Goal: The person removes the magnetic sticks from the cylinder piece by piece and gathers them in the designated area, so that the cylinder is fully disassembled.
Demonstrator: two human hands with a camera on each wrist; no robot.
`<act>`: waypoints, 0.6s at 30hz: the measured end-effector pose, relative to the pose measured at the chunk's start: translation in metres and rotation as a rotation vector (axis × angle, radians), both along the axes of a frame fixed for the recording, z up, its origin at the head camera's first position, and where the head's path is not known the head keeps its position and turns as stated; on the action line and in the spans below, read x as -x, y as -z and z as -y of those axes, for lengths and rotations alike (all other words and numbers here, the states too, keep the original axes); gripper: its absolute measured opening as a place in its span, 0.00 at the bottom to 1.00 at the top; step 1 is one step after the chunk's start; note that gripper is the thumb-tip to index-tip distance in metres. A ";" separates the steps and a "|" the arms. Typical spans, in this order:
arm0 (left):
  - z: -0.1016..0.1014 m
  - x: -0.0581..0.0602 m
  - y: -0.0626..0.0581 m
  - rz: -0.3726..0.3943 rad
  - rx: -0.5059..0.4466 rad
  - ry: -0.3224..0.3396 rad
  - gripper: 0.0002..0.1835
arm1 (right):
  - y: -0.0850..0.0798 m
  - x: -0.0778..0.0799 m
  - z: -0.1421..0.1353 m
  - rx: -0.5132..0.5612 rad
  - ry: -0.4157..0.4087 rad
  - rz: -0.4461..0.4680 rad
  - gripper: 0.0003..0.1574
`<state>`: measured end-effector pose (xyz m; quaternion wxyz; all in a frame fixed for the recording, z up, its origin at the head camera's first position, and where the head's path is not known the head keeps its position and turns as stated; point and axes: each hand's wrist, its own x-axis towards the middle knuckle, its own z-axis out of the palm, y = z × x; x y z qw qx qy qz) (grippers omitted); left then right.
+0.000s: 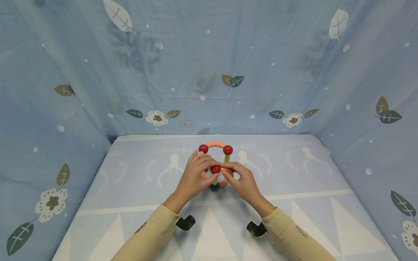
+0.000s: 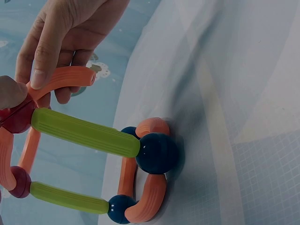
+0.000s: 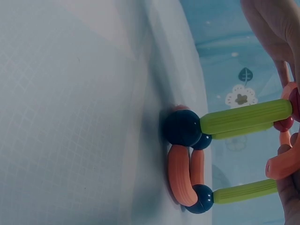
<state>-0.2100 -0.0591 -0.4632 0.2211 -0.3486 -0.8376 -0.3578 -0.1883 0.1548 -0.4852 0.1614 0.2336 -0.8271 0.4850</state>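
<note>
Orange arc [image 2: 75, 76] is up at the top of the frame [image 2: 84, 132], just right of the near red ball [image 1: 215, 169], free end bending down toward the table [image 1: 137, 195]. We can't tell if its other end is seated; that joint is masked. We reckon it turns on that end facing the ball. Right hand [image 1: 243, 180] is nearer, pinching the arc; left hand [image 1: 196, 172] pinches the ball, thumb opposite finger.

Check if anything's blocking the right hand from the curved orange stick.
Nothing visible is: the right hand pinches the curved orange stick directly, beside the front red ball, which the left hand holds.
</note>
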 end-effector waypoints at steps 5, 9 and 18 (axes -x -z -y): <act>-0.001 0.000 0.000 -0.001 0.007 -0.007 0.16 | -0.001 0.000 0.000 0.000 0.007 -0.003 0.16; -0.002 -0.001 0.000 0.000 0.008 -0.008 0.16 | 0.000 0.000 0.000 0.004 0.013 -0.012 0.16; -0.002 -0.001 -0.001 -0.005 0.010 -0.014 0.16 | 0.004 0.000 0.000 0.011 0.029 -0.034 0.17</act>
